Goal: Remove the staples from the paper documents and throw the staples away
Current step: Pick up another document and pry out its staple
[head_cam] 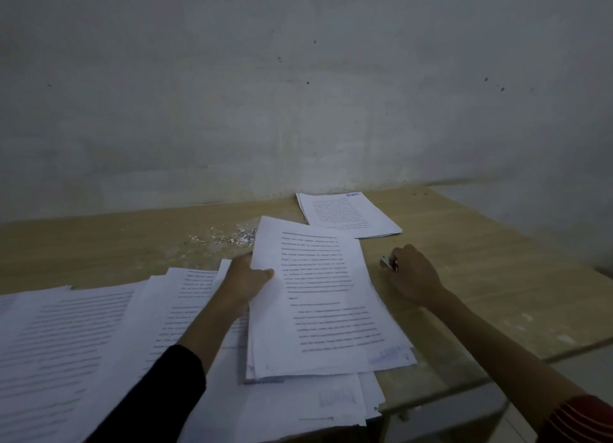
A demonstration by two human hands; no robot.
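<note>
My left hand (pixel 247 281) grips the left edge of a printed paper document (pixel 323 296), thumb on top, lifting that edge off the pile. My right hand (pixel 413 276) rests on the wooden table (pixel 481 276) to the right of the document, fingers closed around a small metal staple remover (pixel 386 262) whose tip pokes out at the left. A litter of small staples and paper bits (pixel 229 237) lies on the table beyond my left hand. No staple is visible on the held document.
More printed sheets (pixel 83 336) fan out across the near left of the table and under the held document. A separate stack of papers (pixel 346 214) lies at the back near the grey wall. The table's right edge (pixel 497 366) runs diagonally by my right forearm.
</note>
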